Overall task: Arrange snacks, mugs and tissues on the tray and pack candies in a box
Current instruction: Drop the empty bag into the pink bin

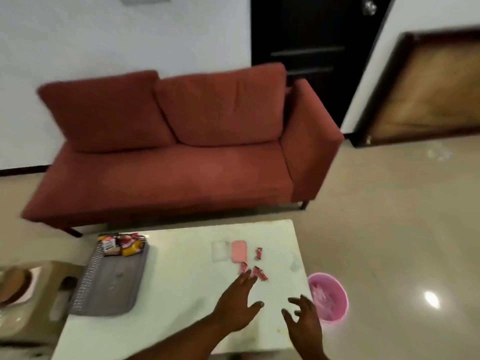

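A grey tray (104,289) lies on the left of the white table (181,294), with several snack packets (122,245) piled at its far end. Right of centre lie a clear box part (219,250) and a pink box part (239,251) side by side. Three red wrapped candies lie near them: one (259,253) to the right, one (244,267) in front, one (260,272) further right. My left hand (237,305) reaches over the table with fingers spread, its fingertips just short of the candies. My right hand (302,320) hovers near the table's right edge, fingers loosely spread and holding nothing.
A red sofa (181,157) stands behind the table. A pink bin (328,296) sits on the floor by the table's right edge. A low beige stand (31,294) with some items is at the left. The floor on the right is open tile.
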